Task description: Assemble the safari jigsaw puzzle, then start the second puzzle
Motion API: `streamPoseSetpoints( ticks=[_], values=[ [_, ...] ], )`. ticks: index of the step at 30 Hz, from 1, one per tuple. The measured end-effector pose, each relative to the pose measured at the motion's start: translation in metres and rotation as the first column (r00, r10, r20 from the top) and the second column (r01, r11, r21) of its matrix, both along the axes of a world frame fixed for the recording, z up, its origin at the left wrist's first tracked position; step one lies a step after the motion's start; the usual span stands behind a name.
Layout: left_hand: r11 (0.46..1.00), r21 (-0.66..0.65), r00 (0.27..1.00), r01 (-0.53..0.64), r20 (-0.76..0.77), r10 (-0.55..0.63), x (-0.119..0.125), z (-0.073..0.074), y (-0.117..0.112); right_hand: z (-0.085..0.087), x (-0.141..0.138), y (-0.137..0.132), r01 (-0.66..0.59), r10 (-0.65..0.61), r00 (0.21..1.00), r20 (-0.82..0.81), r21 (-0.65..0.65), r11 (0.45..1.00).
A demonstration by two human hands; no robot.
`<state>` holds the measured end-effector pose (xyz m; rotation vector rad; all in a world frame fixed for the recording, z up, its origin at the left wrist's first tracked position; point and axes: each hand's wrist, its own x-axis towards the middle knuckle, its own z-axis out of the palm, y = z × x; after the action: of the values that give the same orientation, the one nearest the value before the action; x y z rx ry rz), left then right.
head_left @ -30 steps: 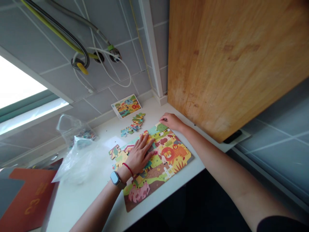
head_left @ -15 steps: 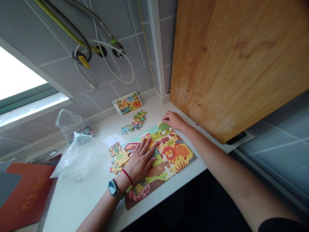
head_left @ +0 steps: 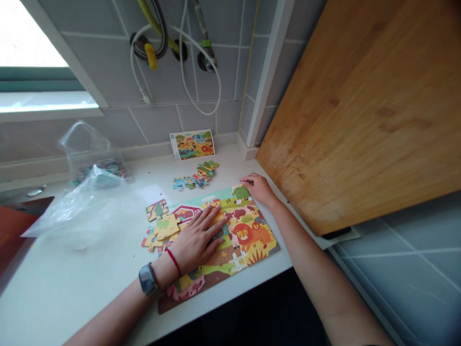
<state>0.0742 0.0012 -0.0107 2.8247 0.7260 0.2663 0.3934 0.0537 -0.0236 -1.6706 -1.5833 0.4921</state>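
A colourful animal jigsaw puzzle (head_left: 252,238) lies partly assembled on the white counter (head_left: 72,283). My left hand (head_left: 196,238) rests flat on its middle, fingers stretched out over the pieces. My right hand (head_left: 257,187) presses its curled fingers on the puzzle's far right corner; I cannot make out anything in it. Several loose pieces (head_left: 158,226) lie at the puzzle's left edge, just beyond my left hand. A small pile of pieces (head_left: 196,175) sits farther back. The reference picture card (head_left: 192,144) leans against the tiled wall.
A crumpled clear plastic bag (head_left: 86,197) holding more pieces lies at the left. A large wooden board (head_left: 360,105) leans over the counter's right side, close to my right forearm. Hoses and a white cable (head_left: 180,53) hang on the wall. A red item (head_left: 14,226) sits at far left.
The camera view has swung left and downward. Both hands stay on the puzzle in about the same places; the left hand's fingers have shifted slightly.
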Motion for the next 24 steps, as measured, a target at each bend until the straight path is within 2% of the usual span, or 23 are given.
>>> streamPoseSetpoints(
  ticks=[8,16,24],
  values=[
    [1.000,0.007,0.993,-0.019,0.117,0.018,-0.006,-0.009,-0.004,0.006,-0.002,-0.003,-0.005,0.004,0.999,-0.045,-0.015,1.000],
    [0.998,-0.064,0.986,-0.021,0.165,0.031,-0.007,-0.012,-0.004,0.006,0.000,-0.004,0.014,-0.014,1.000,0.007,0.005,1.000],
    [0.998,-0.054,0.987,-0.033,0.155,0.041,-0.006,-0.012,-0.005,0.009,-0.006,-0.006,0.077,-0.077,0.996,-0.037,-0.003,0.997]
  ],
)
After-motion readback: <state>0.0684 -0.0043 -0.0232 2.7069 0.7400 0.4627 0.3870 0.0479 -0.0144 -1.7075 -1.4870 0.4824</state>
